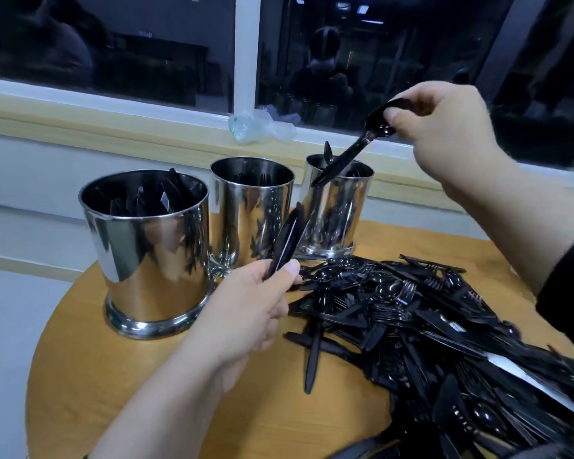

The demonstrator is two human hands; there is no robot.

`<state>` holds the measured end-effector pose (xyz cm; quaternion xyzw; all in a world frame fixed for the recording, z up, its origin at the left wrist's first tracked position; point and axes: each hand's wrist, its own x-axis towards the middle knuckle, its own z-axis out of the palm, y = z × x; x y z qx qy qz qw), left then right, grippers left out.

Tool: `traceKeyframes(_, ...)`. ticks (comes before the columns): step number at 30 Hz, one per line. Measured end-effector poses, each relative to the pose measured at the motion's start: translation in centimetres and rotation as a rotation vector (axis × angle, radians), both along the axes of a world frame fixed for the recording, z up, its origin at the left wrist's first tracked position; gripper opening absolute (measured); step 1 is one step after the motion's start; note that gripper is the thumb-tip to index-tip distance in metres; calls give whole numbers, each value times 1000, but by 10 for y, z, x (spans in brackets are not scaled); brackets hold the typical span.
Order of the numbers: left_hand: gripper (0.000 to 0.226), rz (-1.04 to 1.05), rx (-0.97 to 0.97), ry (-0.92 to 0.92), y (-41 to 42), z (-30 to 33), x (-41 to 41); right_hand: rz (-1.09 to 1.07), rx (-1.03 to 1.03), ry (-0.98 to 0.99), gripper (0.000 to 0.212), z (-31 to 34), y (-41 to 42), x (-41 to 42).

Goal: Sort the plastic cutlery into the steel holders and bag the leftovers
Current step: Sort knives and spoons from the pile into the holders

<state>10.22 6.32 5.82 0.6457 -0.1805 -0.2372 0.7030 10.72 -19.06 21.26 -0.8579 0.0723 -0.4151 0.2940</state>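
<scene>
The left hand (246,313) is nearest, its thumb and fingers pinched on black knives (287,241) that point up in front of the middle holder (251,207). Left of it stands the left holder (146,246) on the round wooden table (80,376). The cutlery pile (428,332) spreads to the right. Above the right holder (337,207), the right hand (444,127) grips spoons (362,144) by their bowls, handles angled down at the rim.

Three steel holders (145,246), one heap of black cutlery (428,332), two hands (246,309)
</scene>
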Motion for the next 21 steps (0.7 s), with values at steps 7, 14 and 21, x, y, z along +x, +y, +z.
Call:
traceKeyframes(7,45,-21,-1,43,-17,2,7,-175,-173,111,9,15,-45,53)
traceKeyframes(14,46,-24,-30,100,-26,-8,13,-186,-211,161,16,15,-52,90)
traceKeyframes(21,48,0,-20,145,-30,-11,13,-216,-440,361,19,22,-58,95)
